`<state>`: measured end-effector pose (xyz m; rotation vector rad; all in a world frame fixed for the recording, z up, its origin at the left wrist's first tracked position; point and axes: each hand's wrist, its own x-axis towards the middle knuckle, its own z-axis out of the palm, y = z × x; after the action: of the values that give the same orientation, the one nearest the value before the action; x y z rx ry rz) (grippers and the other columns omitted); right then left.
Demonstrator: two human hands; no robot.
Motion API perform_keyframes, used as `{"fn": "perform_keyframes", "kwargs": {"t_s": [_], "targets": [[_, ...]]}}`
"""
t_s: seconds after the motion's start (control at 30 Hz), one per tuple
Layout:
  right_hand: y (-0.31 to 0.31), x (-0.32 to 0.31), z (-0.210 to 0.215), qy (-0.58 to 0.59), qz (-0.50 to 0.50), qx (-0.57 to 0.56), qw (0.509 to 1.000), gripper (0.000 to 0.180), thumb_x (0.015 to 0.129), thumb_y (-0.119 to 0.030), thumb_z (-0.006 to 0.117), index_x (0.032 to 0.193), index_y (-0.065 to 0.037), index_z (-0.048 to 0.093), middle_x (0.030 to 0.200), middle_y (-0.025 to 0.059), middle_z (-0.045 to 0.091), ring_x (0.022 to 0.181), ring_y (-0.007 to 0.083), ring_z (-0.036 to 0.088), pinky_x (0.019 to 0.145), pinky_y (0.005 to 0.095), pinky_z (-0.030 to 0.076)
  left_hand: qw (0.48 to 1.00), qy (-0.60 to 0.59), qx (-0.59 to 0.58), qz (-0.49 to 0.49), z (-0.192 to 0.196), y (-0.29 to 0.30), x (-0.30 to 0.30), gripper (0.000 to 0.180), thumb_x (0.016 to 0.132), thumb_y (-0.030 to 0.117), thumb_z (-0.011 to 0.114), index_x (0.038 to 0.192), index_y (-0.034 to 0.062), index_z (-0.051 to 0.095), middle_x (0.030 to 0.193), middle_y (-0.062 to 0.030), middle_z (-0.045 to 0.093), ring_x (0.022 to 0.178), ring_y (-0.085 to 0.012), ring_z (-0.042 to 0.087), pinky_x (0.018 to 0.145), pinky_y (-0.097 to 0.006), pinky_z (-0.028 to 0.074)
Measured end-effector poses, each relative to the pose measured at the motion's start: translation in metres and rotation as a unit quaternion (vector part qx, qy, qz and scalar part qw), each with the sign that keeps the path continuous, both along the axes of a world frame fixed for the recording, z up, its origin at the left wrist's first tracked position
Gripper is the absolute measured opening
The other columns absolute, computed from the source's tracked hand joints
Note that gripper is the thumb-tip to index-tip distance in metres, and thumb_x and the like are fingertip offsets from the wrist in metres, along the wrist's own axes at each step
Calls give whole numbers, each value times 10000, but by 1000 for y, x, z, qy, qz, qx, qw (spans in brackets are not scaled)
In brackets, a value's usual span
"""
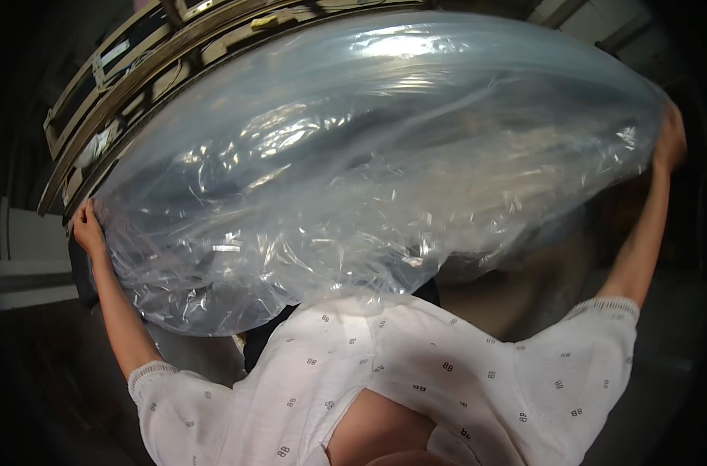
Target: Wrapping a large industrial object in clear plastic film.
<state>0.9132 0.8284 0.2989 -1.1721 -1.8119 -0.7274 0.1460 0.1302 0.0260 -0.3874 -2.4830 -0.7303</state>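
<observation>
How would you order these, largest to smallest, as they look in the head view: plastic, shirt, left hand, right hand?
1. Plastic
2. Shirt
3. Left hand and right hand: too alike to rank; the right is blurred.

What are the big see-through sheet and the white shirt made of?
The see-through sheet looks like thin, glossy plastic film: it wrinkles, glints and lets dark shapes show through. The white shirt seems to be soft, matte cloth, maybe cotton: it folds gently without shine.
</observation>
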Motion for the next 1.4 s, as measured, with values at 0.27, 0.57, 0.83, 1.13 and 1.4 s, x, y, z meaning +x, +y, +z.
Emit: {"fn": "perform_keyframes", "kwargs": {"t_s": [0.27,0.57,0.83,1.13,1.4], "targets": [[-83,-196,-191,-419,37,-102,901,733,753,-332,659,1386,-269,296,1435,29,285,1341,246,189,1022,539,254,998,5,50,38,10,-111,29,337,877,334,543,1001,38,647,976,-103,657,871,-212,607,784,-295,447],[-73,-273,-229,-76,313,-238,916,382,781,-363,649,988,-57,551,908,85,500,894,252,501,737,346,410,988,36,-82,126,-2,-159,25,323,874,348,536,985,71,659,992,-104,636,917,-275,579,804,-345,431],[-44,-338,-219,-136,457,-369,798,247,786,-304,665,842,-76,591,837,-3,536,849,146,486,803,270,376,989,10,-74,131,-2,-176,22,321,884,353,526,1006,86,656,1012,-91,629,923,-255,584,800,-328,431],[-61,-345,-156,45,500,-792,348,448,774,-306,680,1100,-43,520,730,-58,469,616,14,404,542,143,342,989,18,-93,112,-9,-193,13,312,906,336,493,1036,96,646,1024,-73,630,932,-243,586,795,-316,427],[-55,-372,-170,70,536,-673,505,351,796,-208,647,1099,-53,559,850,-24,568,767,46,527,730,176,436,985,-19,-78,153,9,-177,31,336,910,354,475,1062,103,640,1056,-67,625,959,-241,584,814,-312,426]]}}
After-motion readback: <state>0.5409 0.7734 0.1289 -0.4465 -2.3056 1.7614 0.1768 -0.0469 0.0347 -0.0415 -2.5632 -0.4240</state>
